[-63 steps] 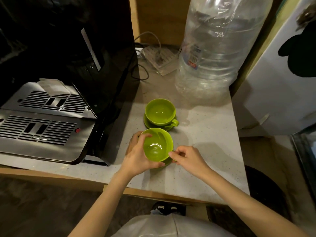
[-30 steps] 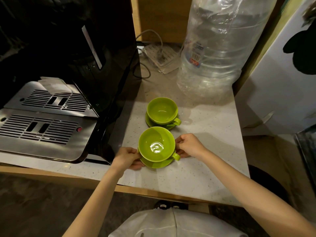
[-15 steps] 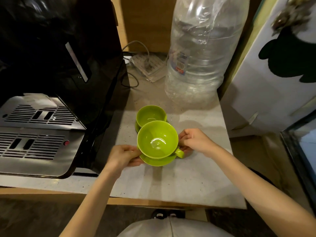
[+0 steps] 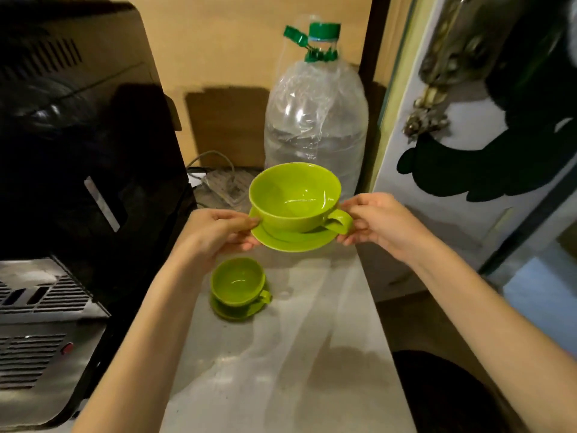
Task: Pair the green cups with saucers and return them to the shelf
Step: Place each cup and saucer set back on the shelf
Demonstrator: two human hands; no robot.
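Two green cup-and-saucer sets appear, described from largest item to smallest. Coffee machine (image 4: pixel 78 182), black, fills the left; table (image 4: pixel 312 354), pale and speckled, runs down the centre; water bottle (image 4: pixel 315 120), clear with a green cap, stands at the table's back. Raised cup (image 4: pixel 295 195) sits upright on its saucer (image 4: pixel 293 240), the pair level and well above the table, in front of the bottle; left hand (image 4: pixel 218 231) is closed on the saucer's left edge, thumb against the cup wall; right hand (image 4: pixel 377 223) is closed on the right edge, beside the handle, which points right. Both hands lie equally near, one on each side of the set; the load hangs between them. Second cup (image 4: pixel 239 281) rests on its own saucer (image 4: pixel 232 312) on the table, below the left hand, handle to the right. Shelf: not in view, so the direction of carry cannot be told; fingertips beneath the raised saucer are hidden.
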